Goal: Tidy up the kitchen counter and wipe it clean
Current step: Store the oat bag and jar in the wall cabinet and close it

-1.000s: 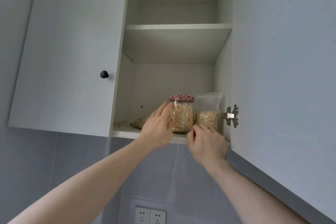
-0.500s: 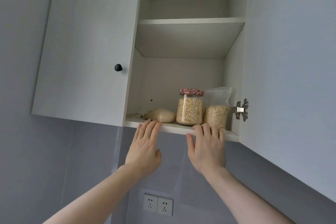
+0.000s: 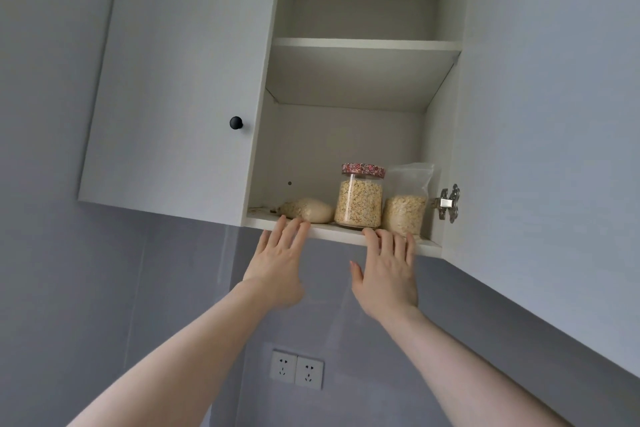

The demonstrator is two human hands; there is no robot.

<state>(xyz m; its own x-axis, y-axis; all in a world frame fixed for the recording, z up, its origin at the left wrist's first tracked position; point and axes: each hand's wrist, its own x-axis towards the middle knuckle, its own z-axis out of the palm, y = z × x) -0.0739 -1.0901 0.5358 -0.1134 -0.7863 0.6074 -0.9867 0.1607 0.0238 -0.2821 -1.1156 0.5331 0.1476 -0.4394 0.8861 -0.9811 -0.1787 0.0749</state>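
Observation:
An open wall cabinet holds a glass jar of oats [image 3: 359, 199] with a red patterned lid, standing on the bottom shelf [image 3: 343, 233]. Right of the jar a clear bag of oats [image 3: 405, 210] stands upright. Left of it a small bag of grain [image 3: 308, 210] lies on its side. My left hand [image 3: 278, 262] is raised below the shelf with straight fingers, the tips at the shelf's front edge. My right hand [image 3: 389, 270] is the same, fingertips at the edge under the jar and bag. Neither hand holds anything.
The right cabinet door [image 3: 554, 114] swings open towards me, its hinge [image 3: 448, 203] showing. The left door [image 3: 173, 80] is closed, with a black knob [image 3: 236, 122]. The upper shelf [image 3: 363, 45] is bare. A double wall socket [image 3: 297, 370] sits on the grey wall below.
Both hands have let go of the jar and the bag and drawn back down to the shelf's front edge. The view has shifted, showing more of the wall below.

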